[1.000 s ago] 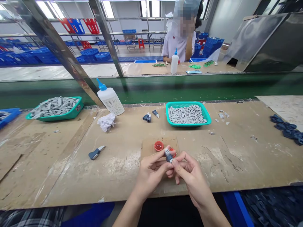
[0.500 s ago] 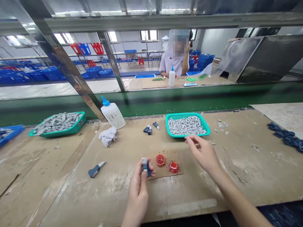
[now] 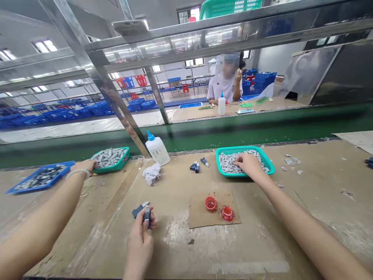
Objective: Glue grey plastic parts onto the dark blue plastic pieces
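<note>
Two cups [image 3: 210,203] sit on cardboard [image 3: 201,214], apparently before the basket [image 3: 269,168].

Left hand [image 3: 140,243] low and near, wrist upright, fingers [image 3: 140,224] curled in a tight pinch. Right arm [image 3: 309,221] stretched far across, right hand [image 3: 249,165] palm down, relaxed and open.

Your right hand [image 3: 250,164] moved into the teal basket [image 3: 269,166], onto the gray pieces [image 3: 229,163]. Your left hand [image 3: 140,243] took its blue piece [image 3: 147,216] leftward, beside a cutter [image 3: 136,212]. A co-worker's hand [image 3: 84,165] reached the left tray [image 3: 124,160].
</note>
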The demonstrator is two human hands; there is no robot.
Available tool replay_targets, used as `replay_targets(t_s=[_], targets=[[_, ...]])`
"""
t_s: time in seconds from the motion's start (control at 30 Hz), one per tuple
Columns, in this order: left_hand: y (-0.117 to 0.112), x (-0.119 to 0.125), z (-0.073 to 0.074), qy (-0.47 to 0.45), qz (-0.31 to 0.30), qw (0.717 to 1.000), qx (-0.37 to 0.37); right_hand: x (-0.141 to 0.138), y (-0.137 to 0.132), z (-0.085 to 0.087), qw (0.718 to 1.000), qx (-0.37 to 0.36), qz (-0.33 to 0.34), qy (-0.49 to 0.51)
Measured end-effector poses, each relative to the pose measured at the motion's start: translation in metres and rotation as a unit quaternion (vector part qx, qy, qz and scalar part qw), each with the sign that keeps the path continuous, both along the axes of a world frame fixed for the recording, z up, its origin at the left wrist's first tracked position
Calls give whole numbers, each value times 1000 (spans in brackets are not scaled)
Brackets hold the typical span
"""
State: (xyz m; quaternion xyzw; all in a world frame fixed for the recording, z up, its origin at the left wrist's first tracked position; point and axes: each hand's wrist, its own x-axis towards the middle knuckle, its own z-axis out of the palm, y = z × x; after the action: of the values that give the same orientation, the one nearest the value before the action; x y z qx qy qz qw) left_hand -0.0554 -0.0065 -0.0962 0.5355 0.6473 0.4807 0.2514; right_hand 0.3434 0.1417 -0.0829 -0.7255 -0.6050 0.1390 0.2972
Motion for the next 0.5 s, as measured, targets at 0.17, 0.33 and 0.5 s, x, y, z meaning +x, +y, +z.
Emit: replay_targets(t_s=[0.17, 0.33, 0.5], targets=[[14, -6, 9, -23, 13, 1000, -2, 8, -52, 10, 994, 58, 0, 93], [23, 27, 27, -308, -36, 948, -66, 0, -128, 3, 966, 25, 28, 257], [22, 66, 43, -466, -87, 875, -100, -14, -172, -14, 921, -47, -28, 387]])
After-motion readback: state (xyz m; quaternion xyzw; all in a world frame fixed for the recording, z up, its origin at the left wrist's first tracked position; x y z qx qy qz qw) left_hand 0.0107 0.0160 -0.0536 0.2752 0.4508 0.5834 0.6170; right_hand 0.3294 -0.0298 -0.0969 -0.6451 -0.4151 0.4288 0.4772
